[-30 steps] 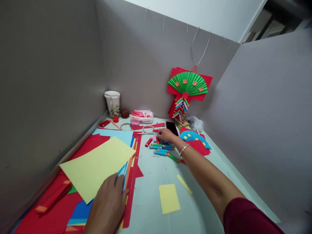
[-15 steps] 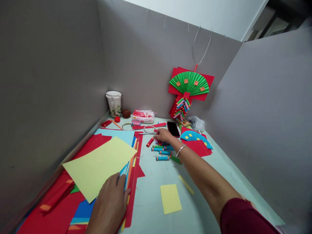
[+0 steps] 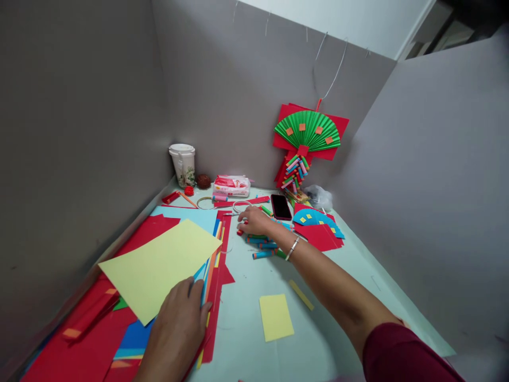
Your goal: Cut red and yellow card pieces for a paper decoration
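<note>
My right hand (image 3: 256, 220) reaches over the rolled paper tubes, fingers apart and curved down at a red paper tube (image 3: 239, 232); a firm grip on it does not show. Blue paper tubes (image 3: 263, 255) and a green one (image 3: 266, 210) lie under and around that hand, partly hidden by it. On the left, my left hand (image 3: 178, 323) rests open on a stack of coloured paper strips, beside a large yellow sheet (image 3: 163, 265). A small yellow paper rectangle (image 3: 276, 318) and a narrow yellow strip (image 3: 301, 295) lie between my arms.
Along the back stand a white cup (image 3: 183, 165), a tissue pack (image 3: 231, 185) and a phone (image 3: 281, 207). A green paper fan (image 3: 308, 129) on red card hangs by the wall. A blue paper fan (image 3: 316, 218) lies at right. Grey partitions enclose the table.
My right hand has shifted left and slightly lower, over the red tube, uncovering a green tube behind it. My left hand stays on the paper stack. The view has tilted slightly.
</note>
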The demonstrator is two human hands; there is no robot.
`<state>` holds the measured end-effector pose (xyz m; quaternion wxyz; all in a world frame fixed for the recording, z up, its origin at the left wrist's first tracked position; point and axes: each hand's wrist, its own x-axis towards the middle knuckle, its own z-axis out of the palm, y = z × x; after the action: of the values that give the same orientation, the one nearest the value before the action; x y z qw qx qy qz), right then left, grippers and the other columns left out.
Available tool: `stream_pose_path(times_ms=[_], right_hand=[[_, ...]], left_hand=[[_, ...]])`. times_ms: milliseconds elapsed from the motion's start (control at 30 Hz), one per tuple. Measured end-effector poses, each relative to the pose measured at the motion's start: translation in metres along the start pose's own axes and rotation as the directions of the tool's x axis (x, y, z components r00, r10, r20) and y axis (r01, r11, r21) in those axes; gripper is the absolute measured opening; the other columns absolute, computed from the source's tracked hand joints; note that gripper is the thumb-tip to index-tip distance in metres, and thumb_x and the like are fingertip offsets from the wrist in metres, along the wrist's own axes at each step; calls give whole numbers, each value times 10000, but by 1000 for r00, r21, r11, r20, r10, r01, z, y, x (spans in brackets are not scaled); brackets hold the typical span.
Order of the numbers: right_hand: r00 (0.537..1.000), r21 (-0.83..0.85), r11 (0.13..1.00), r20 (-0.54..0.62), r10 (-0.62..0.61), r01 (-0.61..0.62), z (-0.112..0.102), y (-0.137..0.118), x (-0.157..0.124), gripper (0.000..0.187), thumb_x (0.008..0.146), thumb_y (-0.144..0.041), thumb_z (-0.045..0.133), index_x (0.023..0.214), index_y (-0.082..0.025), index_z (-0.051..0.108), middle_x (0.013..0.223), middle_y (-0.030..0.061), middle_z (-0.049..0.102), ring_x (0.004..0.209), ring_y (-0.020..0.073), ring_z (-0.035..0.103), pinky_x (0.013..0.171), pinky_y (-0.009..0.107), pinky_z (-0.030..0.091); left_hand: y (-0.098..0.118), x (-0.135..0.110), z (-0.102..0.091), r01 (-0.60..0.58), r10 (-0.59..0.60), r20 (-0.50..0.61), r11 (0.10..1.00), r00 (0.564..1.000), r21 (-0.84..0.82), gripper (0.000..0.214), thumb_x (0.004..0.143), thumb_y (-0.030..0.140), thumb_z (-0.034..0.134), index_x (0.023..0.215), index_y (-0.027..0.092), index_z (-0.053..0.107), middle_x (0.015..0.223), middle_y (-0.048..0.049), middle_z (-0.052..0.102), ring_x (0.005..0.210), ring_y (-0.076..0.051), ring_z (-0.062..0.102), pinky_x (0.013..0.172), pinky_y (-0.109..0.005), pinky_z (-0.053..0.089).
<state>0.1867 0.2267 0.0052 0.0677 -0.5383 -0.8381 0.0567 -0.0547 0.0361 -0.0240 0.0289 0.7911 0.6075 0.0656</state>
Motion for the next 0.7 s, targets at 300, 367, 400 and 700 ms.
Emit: stream_pose_path(times_ms=[300,367,400,700], right_hand=[[995,-38,998,83,-55,59,-3,5,-13,214,947,-341,609,1025,-146,650,1090,68,650,987,210,625,884,418,511],[996,-36,997,72,-60,62,-5,7,-16,195,938,-325,622,996,-142,655,1064,62,658,975,208,627,882,416,506],[996,-33,997,56,-62,64,-6,7,-18,175,928,-303,633,986,-140,661,1050,60,662,989,211,622,897,418,492],[993,8,993,-30,-114,114,-31,-2,-72,139,825,-261,721,943,-188,728,935,61,672,951,209,576,826,275,398]], left_hand=[[3,0,-4,-2,2,17,1000,1000,0,366,942,213,418,1226,79,606,1222,-198,590,1165,-319,539,954,-400,441],[2,1,-3,-8,8,11,1000,1000,5,372,942,207,414,1233,67,600,1225,-204,586,1168,-324,536,966,-407,434],[2,1,-2,-11,11,7,1000,1000,6,376,943,207,412,1237,60,597,1228,-206,583,1171,-326,533,973,-410,430],[3,3,-6,-27,27,11,1000,1000,10,372,946,221,400,1217,58,595,1203,-202,586,1158,-330,535,953,-405,437]])
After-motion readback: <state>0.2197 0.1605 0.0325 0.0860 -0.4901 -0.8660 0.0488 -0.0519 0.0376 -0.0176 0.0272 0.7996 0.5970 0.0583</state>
